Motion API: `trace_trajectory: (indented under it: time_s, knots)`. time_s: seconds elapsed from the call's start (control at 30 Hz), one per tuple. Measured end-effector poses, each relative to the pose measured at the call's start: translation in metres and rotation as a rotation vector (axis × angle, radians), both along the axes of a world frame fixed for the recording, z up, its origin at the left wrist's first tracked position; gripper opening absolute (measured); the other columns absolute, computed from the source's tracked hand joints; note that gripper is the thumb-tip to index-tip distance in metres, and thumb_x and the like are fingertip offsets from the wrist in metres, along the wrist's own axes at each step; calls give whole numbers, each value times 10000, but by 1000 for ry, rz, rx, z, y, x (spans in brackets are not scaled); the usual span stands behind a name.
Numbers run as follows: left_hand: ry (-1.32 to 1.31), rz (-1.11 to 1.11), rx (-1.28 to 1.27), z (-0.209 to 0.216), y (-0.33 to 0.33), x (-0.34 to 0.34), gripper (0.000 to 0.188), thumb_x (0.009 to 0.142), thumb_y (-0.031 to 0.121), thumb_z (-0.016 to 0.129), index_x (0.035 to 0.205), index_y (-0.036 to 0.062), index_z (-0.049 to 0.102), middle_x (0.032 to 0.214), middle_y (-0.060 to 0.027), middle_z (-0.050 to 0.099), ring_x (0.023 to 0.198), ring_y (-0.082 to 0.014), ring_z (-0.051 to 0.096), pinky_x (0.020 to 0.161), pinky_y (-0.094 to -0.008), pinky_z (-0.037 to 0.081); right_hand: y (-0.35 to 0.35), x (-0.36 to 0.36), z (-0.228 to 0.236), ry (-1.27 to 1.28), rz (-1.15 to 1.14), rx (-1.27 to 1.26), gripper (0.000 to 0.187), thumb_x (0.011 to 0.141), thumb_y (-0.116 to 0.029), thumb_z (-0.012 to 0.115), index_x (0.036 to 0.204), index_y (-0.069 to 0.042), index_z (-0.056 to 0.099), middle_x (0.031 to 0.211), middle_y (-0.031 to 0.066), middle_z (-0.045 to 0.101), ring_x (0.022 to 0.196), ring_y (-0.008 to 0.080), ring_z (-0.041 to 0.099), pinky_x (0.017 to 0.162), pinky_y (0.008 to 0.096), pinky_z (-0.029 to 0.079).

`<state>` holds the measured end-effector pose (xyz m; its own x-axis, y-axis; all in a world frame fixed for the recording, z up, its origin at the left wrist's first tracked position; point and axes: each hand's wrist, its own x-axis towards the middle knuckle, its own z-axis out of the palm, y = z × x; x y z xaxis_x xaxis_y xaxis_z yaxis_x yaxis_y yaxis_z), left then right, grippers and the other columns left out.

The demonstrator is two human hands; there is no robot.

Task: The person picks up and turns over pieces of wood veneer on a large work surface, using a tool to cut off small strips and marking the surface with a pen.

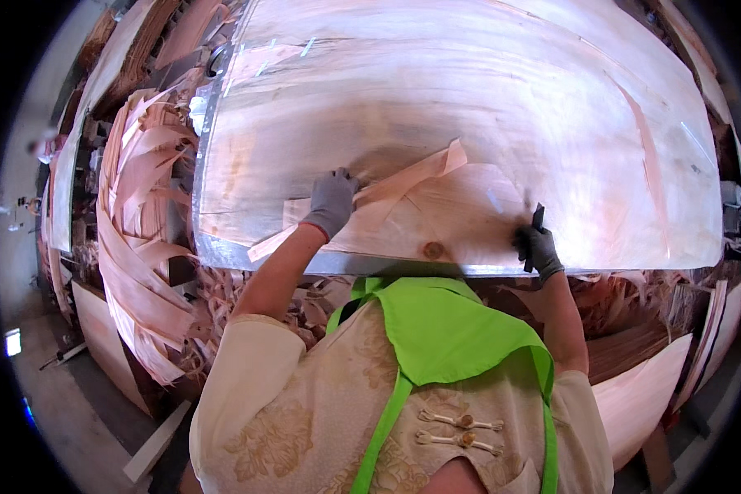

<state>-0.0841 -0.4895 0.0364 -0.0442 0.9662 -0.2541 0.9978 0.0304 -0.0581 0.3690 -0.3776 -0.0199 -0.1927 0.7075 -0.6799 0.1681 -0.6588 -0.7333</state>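
A large sheet of pale wood veneer (321,107) covers the work table in front of me. Near its close edge lies a smaller veneer piece (469,206) with a dark knot. A narrow torn veneer strip (412,177) crosses it at a slant, its far end curled up. My left hand (333,203), in a grey glove, is closed at the strip's left part; its fingertips are partly hidden. At the piece's right side, my right hand (540,249), in a darker glove, is closed round a dark flat hand tool (538,217). The tool's exact kind is unclear.
A metal edge (362,263) runs along the table's near side. Long veneer scraps (140,239) hang in a heap on the left, with more shreds below the table. Veneer sheets (646,395) stand at the lower right. A slender reddish split (646,148) marks the big sheet.
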Motion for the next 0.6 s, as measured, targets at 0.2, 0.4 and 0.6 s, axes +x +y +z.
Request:
trace_trajectory:
  time_s: [0.2, 0.4, 0.6]
  knots:
    - [-161, 256, 19, -2, -17, -5, 512, 712, 343, 744, 1082, 60, 531, 1075, -145, 551, 913, -327, 610, 765, -430, 512, -1, -10, 9, -48, -4, -28, 192, 883, -212, 577, 815, -37, 619, 606, 76, 594, 391, 166, 509, 345, 297, 408]
    - [-236, 240, 47, -5, -27, -8, 395, 740, 306, 715, 1012, 66, 559, 1003, -145, 586, 855, -362, 620, 717, -455, 510, -2, -4, -1, -54, 7, -26, 241, 891, -250, 572, 795, -31, 600, 583, 77, 575, 382, 174, 506, 332, 305, 411]
    - [-246, -110, 352, 16, -42, -29, 108, 745, 223, 641, 801, 132, 621, 869, -93, 618, 862, -276, 583, 730, -424, 445, -2, 2, -5, -18, -17, -20, 265, 898, -281, 577, 806, -34, 603, 594, 86, 590, 387, 173, 514, 341, 304, 428]
